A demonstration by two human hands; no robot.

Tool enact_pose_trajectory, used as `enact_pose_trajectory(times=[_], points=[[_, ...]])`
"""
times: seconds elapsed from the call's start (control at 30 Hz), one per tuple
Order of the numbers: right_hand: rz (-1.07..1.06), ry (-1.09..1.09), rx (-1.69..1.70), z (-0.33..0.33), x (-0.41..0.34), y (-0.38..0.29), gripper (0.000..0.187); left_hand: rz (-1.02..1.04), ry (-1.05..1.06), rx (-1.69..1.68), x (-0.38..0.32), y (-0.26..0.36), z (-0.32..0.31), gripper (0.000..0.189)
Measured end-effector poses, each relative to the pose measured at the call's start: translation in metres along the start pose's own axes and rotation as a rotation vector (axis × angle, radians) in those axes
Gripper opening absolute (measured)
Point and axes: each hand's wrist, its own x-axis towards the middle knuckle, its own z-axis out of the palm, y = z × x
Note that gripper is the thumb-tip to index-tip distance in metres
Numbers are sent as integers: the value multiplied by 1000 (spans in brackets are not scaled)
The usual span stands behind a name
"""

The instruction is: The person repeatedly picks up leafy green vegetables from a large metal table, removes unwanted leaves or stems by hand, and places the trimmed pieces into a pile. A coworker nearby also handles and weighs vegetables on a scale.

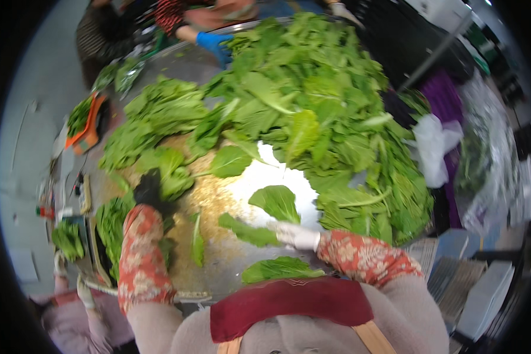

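Observation:
My left hand [149, 189], in a black glove, is against a small bunch of leafy greens [170, 175] left of the middle of the metal table [223, 278]. Its fingers are dark and blurred, so their grip is unclear. The white-gloved right hand [297, 235] reaches in from the right with fingers stretched out. Its fingertips meet the end of a long green leaf [250, 231]; whether they pinch it cannot be told. Just above lies a broad single leaf [276, 202]. Another leaf [281, 269] rests close to my apron, and a narrow one [197, 243] lies between my arms.
A large heap of greens [336, 146] covers the table's far and right side. Opposite, a blue-gloved hand [216, 46] of another person touches it. Greens fill an orange basket [88, 128] at left. A person's gloved hand [85, 292] is lower left. A purple crate [442, 99] stands right.

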Motion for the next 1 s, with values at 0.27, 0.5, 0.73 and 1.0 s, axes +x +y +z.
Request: enact_pose_trajectory(times=[0.27,0.5,0.73,1.0], points=[[164,328,76,-33,-59,-60,31,221,55,-916,-45,84,-38,59],[250,175,570,33,-77,-50,27,396,-977,-1580,-119,200,0,48],[111,502,-355,13,-92,-70,36,-237,-1238,-2046,-153,225,52,42],[1030,1142,-1203,-151,-208,-66,120,-413,-1188,-2066,-157,216,17,41]])
